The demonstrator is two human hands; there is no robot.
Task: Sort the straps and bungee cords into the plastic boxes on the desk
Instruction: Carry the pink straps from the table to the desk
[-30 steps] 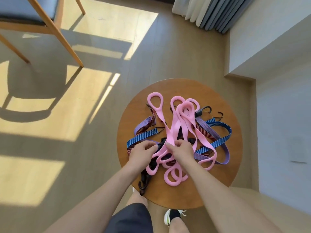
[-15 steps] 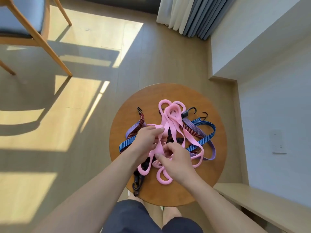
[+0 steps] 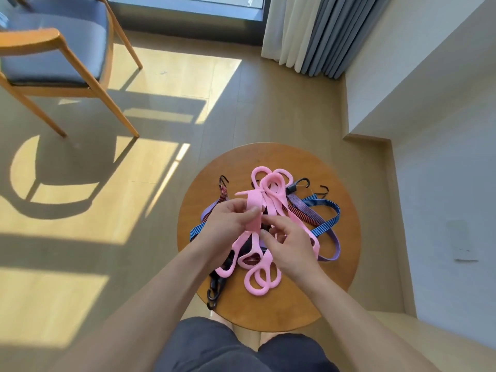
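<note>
Since the pink straps (image 3: 253,209) tangle with the bungee cords (image 3: 322,204), each grip clamps a strap (left hand (image 3: 228,224) pinching, right hand (image 3: 292,248) curled), probably to free it.

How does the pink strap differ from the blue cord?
The pink strap is plain, the blue bungee cord striped. The pink strap ends in loops, the blue bungee cord apparently in a black hook. The left hand and right hand hold the pink strap; the blue bungee cord lies on the table. Both are flat.
</note>
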